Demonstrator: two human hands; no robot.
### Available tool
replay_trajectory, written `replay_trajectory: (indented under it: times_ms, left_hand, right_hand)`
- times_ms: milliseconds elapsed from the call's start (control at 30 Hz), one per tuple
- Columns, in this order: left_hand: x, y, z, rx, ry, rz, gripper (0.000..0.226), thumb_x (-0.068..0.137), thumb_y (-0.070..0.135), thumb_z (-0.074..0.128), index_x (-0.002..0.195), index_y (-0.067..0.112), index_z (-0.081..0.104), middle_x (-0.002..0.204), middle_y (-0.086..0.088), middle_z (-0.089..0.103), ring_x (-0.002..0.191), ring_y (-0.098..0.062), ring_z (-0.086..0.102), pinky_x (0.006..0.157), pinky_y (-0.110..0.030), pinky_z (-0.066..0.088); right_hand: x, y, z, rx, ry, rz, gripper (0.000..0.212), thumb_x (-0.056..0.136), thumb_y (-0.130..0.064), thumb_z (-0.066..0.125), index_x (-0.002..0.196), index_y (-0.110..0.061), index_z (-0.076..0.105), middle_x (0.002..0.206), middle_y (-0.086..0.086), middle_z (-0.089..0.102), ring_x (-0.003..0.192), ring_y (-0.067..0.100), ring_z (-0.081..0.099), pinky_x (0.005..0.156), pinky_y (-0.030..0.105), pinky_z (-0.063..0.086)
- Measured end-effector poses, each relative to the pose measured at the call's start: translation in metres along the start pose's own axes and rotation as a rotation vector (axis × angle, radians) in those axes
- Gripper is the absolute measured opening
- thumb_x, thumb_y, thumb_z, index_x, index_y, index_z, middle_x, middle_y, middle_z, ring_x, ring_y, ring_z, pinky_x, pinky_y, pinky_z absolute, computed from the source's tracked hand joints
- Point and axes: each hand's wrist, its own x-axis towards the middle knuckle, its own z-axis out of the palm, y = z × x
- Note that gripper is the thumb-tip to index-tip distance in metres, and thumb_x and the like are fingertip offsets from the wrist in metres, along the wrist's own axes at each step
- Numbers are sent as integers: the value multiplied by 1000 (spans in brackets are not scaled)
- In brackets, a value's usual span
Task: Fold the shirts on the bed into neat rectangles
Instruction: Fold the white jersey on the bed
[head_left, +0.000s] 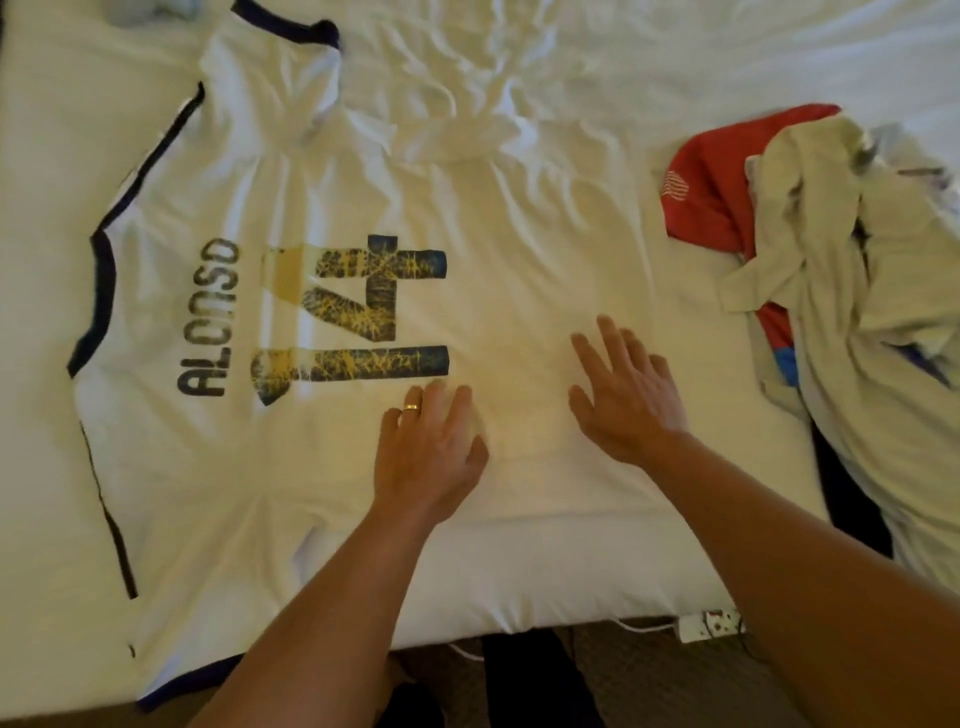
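Your forearms come in from the bottom edge, and past them it's basically all bed (675, 78): a white sheet, pretty rumpled toward the far edge, smoother along the near one. Spread across the left and middle of it is the white jersey (322, 208), back side up and lying sideways to you, collar toward the left edge, dark trim on the sleeves, "ALONSO" and a cracked 14 printed on it. Over by the right edge sits the heap of unfolded shirts (841, 270), something red under a beige one, all crumpled together. Your left hand (431, 457), ring on it, lies flat on the jersey just below the number with fingers spread, gripping nothing. Your right hand (628, 395) is the same, palm down and fingers straight on the fabric. Below the near edge there's brownish carpet and a white power strip (709, 626) on the floor.
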Motion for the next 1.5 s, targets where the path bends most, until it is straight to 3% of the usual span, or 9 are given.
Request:
replay_trajectory:
  times_ms: [100,333,467,600,767,867,967,1267,1500]
  left_hand:
    - [24,8,8,-6,-117,-106,67,99,53,39,156,21,29,159,-16,27,146,-39,29,110,-52,35]
    - [73,51,3,-13,17,77,64,87,48,51,140,12,51,140,-19,51,123,-40,52,94,-53,47]
    - [130,42,-3,-3,72,16,65,89,54,48,139,14,52,142,-19,51,125,-41,51,94,-52,47]
    - [159,56,0,-6,13,67,65,87,57,43,137,16,54,143,-18,49,126,-41,50,95,-52,47]
    - [176,70,1,-46,54,41,61,88,57,46,135,19,53,141,-12,46,122,-36,49,94,-49,44]
    - [188,69,1,-22,90,36,64,89,58,47,138,18,54,140,-15,49,124,-39,48,95,-51,44]
    - [194,70,5,-6,92,44,66,89,58,49,141,16,54,140,-17,50,124,-41,49,96,-53,45]
    - [136,62,14,-33,99,81,66,96,54,45,149,15,46,152,-18,45,137,-40,45,109,-54,41]
    - [37,39,32,-5,51,34,69,97,54,38,153,14,42,160,-19,34,142,-42,37,112,-56,35]
  right_hand:
    - [18,21,9,10,-135,114,68,100,-62,22,159,-36,4,168,0,-9,154,30,5,117,53,25]
    - [72,50,-16,70,150,36,58,93,-52,37,138,-17,48,151,12,42,128,37,47,98,52,43]
    - [160,46,-51,70,275,-54,54,98,-44,43,145,-18,42,158,12,32,136,36,39,101,52,40]
    - [222,64,-67,-29,183,-34,59,102,-53,30,155,-25,27,167,7,12,148,31,23,110,53,30]
    - [249,93,-75,-9,245,132,52,102,-49,29,133,-15,52,150,10,41,130,34,42,101,51,35]
    - [262,94,-76,-23,198,-20,55,103,-49,29,150,-22,35,164,10,22,146,33,27,110,54,29]
    - [271,102,-68,9,65,37,62,103,-56,24,160,-30,15,169,2,1,154,27,6,118,54,16]
    - [160,78,-32,129,143,-18,64,102,-53,24,158,-23,25,169,8,6,154,29,13,116,53,24]
    - [1,51,38,142,-10,96,68,103,-57,18,160,-30,-8,166,1,-22,154,22,-13,121,49,10]
